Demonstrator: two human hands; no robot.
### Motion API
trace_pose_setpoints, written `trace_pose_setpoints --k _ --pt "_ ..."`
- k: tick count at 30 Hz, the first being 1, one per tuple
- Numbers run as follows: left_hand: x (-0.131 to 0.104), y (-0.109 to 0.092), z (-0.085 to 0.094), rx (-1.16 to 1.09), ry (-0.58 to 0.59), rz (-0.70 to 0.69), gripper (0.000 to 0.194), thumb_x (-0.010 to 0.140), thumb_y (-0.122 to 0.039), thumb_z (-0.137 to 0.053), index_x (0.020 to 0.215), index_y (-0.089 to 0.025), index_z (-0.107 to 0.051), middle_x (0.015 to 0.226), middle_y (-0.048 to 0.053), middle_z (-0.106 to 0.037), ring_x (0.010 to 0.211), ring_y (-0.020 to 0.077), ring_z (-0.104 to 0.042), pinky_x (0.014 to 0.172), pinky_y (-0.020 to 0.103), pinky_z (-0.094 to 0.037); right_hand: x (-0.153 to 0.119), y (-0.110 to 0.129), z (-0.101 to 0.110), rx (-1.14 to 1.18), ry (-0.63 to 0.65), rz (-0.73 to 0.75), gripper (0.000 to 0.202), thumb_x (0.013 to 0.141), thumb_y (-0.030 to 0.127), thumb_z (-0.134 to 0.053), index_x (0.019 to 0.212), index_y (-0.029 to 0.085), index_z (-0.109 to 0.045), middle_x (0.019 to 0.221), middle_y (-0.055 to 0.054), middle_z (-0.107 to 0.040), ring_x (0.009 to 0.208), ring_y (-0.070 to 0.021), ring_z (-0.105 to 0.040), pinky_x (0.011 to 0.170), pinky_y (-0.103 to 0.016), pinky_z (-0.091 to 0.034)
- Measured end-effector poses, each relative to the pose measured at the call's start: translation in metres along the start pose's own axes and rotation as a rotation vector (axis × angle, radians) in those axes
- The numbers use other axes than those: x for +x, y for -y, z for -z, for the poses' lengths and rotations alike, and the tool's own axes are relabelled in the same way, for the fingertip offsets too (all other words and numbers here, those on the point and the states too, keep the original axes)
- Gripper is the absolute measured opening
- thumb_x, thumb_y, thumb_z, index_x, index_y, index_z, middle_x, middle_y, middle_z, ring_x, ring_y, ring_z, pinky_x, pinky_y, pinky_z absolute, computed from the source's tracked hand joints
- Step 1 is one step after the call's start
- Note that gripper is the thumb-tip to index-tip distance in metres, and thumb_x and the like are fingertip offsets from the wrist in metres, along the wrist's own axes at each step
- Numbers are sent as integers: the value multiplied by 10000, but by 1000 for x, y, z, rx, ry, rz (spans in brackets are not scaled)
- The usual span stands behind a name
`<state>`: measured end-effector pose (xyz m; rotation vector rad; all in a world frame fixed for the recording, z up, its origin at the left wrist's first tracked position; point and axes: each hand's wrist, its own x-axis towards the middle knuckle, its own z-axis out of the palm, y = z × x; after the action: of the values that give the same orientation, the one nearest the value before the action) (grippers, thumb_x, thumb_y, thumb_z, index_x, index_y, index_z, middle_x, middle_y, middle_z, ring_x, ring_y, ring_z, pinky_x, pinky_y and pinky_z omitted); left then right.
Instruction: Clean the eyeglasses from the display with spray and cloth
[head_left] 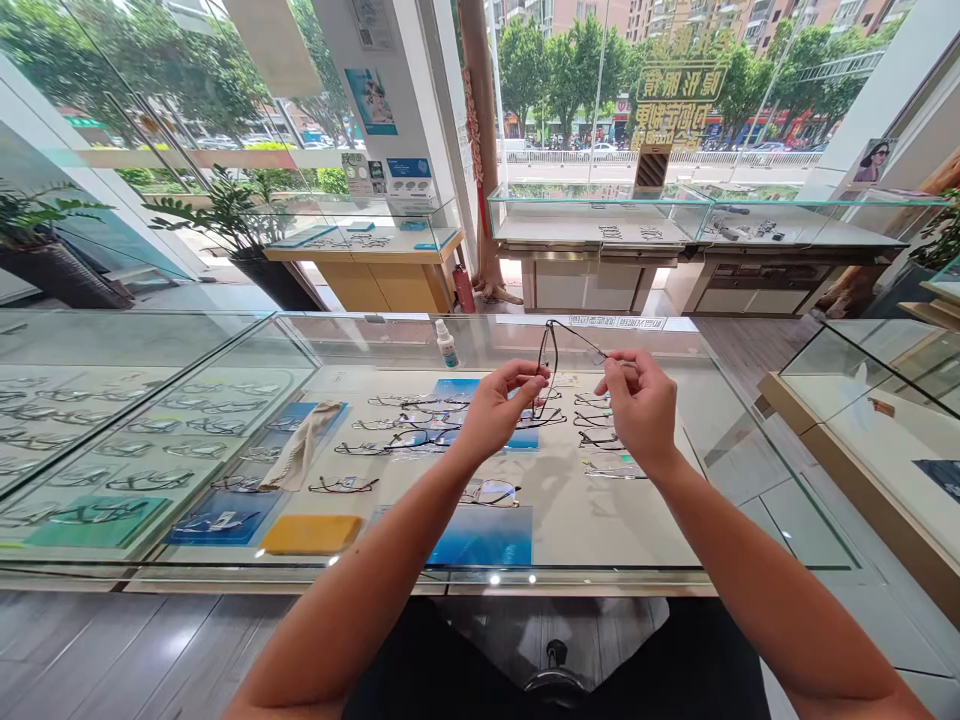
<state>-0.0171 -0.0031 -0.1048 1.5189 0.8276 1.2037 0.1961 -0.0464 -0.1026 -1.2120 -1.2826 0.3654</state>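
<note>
A thin dark-framed pair of eyeglasses [553,345] is held up above the glass display case [615,540]. My left hand [501,402] pinches the frame near its rims. The fingers of my right hand [639,402] are closed on the end of a temple arm, out to the right. Under the glass, below both hands, lie several rows of eyeglasses [420,436]. A white spray bottle [446,344] stands upright beyond my left hand. On the case to the left are a crumpled beige cloth [304,446] and a yellow case [311,535].
Another glass case [112,420] with eyeglasses adjoins on the left, and one more [885,440] stands at the right. Farther back are low display counters [592,225], a wooden trunk [481,150] and potted plants [232,215] before the windows.
</note>
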Motion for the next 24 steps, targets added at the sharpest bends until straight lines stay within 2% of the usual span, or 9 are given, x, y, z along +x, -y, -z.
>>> trace_pose_setpoints --k 3,6,9,14,20,24 --pt "0 -1 2 64 6 -1 406 895 -566 -857 1055 -198 -793 1075 84 -771 995 203 -704 804 335 -676 4 -2 2 -31 -96 75 240 1031 416 -635 1194 244 -670 893 -27 -823 648 -165 -662 644 -329 -543" --pt "0 -2 4 132 25 -2 382 909 -549 -835 1062 -201 -800 1097 93 -790 951 200 -712 790 342 -664 8 -6 3 -45 -177 155 268 998 404 -680 1213 259 -610 1039 -44 -817 730 -166 -703 636 -318 -559" --pt "-1 -3 4 156 49 -10 371 914 -538 -827 1053 -195 -799 1087 96 -799 884 184 -703 764 336 -649 10 -8 4 -84 -203 207 237 985 391 -694 1162 271 -593 1106 -39 -794 768 -161 -712 632 -311 -563" --pt "-2 -2 2 117 32 -18 380 920 -536 -824 1064 -187 -782 1069 94 -773 955 198 -706 778 329 -671 11 -7 7 -173 -151 241 154 1002 365 -663 1112 266 -620 1083 -34 -790 771 -164 -706 657 -329 -563" --pt "-2 -3 1 119 7 -48 372 926 -534 -823 1059 -189 -781 1070 86 -767 949 197 -713 768 321 -674 5 -4 3 -206 -69 312 104 1029 349 -631 1029 248 -655 933 -15 -713 714 -157 -636 638 -328 -530" --pt "-4 -4 -1 116 17 -63 371 919 -539 -837 1041 -192 -786 1074 90 -778 935 194 -702 749 309 -662 -1 -4 -2 -205 -4 350 161 1044 354 -627 1155 247 -673 1106 -72 -765 848 -207 -703 736 -388 -590"
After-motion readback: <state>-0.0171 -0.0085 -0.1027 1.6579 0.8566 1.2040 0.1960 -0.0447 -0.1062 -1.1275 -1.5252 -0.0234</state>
